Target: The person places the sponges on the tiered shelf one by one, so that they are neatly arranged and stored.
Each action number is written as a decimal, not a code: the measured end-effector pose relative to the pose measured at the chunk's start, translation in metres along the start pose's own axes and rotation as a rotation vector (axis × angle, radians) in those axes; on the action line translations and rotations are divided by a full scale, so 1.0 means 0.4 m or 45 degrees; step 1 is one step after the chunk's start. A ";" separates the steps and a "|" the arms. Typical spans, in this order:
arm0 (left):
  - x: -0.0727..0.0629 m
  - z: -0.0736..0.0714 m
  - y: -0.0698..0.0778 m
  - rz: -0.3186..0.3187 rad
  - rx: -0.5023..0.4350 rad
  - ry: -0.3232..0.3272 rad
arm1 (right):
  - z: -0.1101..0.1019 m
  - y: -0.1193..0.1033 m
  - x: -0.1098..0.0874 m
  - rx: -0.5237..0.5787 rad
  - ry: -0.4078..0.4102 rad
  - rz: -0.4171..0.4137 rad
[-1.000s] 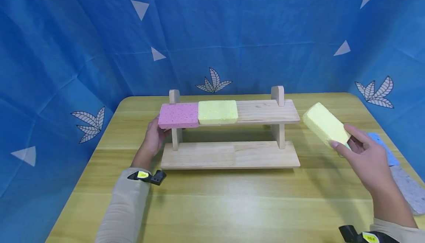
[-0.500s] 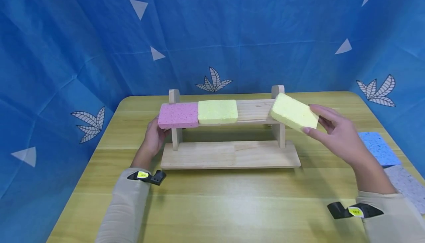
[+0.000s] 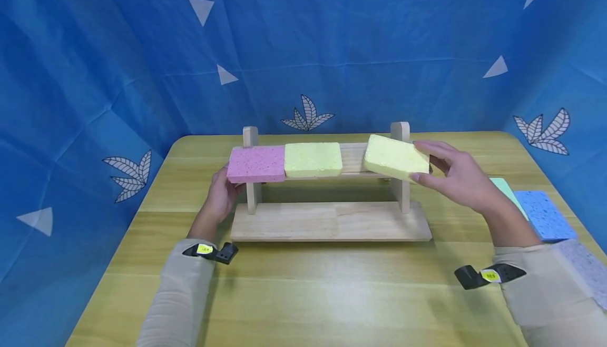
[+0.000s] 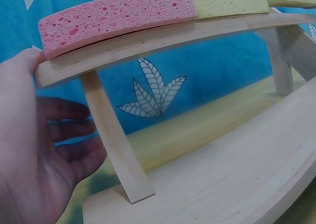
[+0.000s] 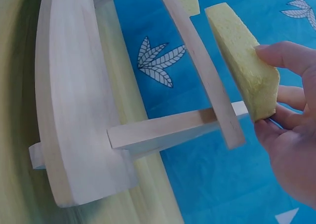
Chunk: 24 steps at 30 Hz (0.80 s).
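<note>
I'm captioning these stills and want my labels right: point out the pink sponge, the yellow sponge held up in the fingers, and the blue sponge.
Pink sponge [image 3: 256, 161]: head view, middle of its top face.
Held yellow sponge [image 3: 394, 154]: head view, its broad upper face.
Blue sponge [image 3: 545, 215]: head view, its top face.

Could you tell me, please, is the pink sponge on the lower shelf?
No, the pink sponge lies on the upper shelf, beside a yellow sponge.

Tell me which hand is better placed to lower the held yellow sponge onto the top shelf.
Probably the right hand: it grips the held yellow sponge above the right part of the top shelf, while the left hand is at the opposite end, near the pink sponge.
</note>
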<state>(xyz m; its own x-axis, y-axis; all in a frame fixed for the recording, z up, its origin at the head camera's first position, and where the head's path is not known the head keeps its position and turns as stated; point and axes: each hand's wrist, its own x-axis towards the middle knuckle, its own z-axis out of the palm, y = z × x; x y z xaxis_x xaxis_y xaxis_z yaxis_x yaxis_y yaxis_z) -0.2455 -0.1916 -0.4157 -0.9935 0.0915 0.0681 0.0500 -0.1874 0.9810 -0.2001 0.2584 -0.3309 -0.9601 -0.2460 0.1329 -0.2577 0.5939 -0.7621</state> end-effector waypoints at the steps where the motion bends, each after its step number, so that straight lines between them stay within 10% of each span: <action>1: 0.000 0.000 0.000 -0.001 0.001 0.002 | 0.000 -0.001 0.004 0.000 -0.015 0.004; 24: 0.002 -0.007 0.001 0.023 0.048 -0.052 | 0.027 -0.017 0.069 -0.048 -0.234 -0.019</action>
<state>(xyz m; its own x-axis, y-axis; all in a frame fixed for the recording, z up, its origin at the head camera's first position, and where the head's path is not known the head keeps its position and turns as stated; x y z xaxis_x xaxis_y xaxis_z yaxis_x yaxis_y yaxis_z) -0.2465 -0.1943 -0.4159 -0.9874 0.1281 0.0928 0.0729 -0.1522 0.9857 -0.2238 0.2393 -0.3290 -0.9209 -0.3890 0.0234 -0.2792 0.6167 -0.7360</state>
